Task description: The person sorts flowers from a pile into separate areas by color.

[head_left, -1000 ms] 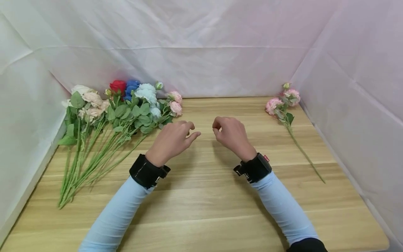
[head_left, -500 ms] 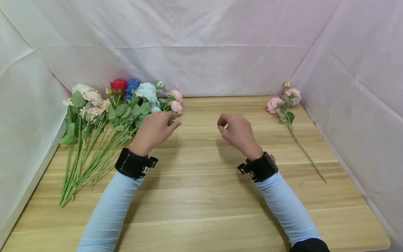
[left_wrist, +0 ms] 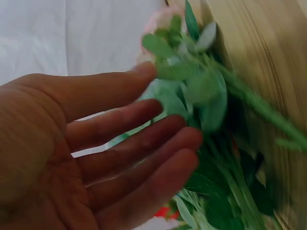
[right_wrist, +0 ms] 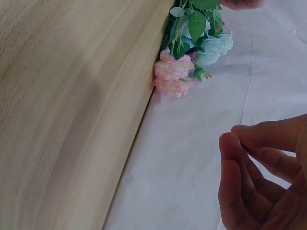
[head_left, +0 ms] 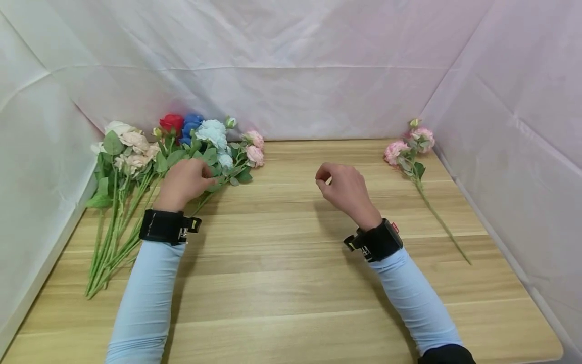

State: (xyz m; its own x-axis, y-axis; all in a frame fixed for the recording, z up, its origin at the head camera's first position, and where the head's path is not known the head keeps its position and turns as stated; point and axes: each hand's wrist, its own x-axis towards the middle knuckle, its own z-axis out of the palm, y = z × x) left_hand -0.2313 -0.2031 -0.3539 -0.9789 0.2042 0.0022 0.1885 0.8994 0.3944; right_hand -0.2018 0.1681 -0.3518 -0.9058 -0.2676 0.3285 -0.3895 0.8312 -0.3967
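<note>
- While the left hand (head_left: 186, 181) hung at the flower bunch (head_left: 161, 163), its fingers bent loosely, thumb apart; contact with the leaves, could not tell.
- Right hand (head_left: 346, 191) well apart from it, above the worktop (head_left: 282, 278), fingers loosely curled, thumb at the fingertips.
- Bunch lay left, blooms toward white cloth (head_left: 291, 101); one pink-flowered stem (head_left: 419, 170) lay right.

Table (head_left: 291, 288): pale wood with visible grain, rounded at the near right corner.
Left side: a bunch of flowers (head_left: 161, 164), stems converging towards the near edge.
Its blooms: white (head_left: 119, 128), beige (head_left: 135, 140), red (head_left: 171, 123), blue (head_left: 191, 132), pale blue (head_left: 212, 134), pink (head_left: 254, 155).
Right side: a single pink-flowered stem (head_left: 419, 170), lying diagonally, well apart from the bunch, with two blooms and a bud (head_left: 414, 123).
</note>
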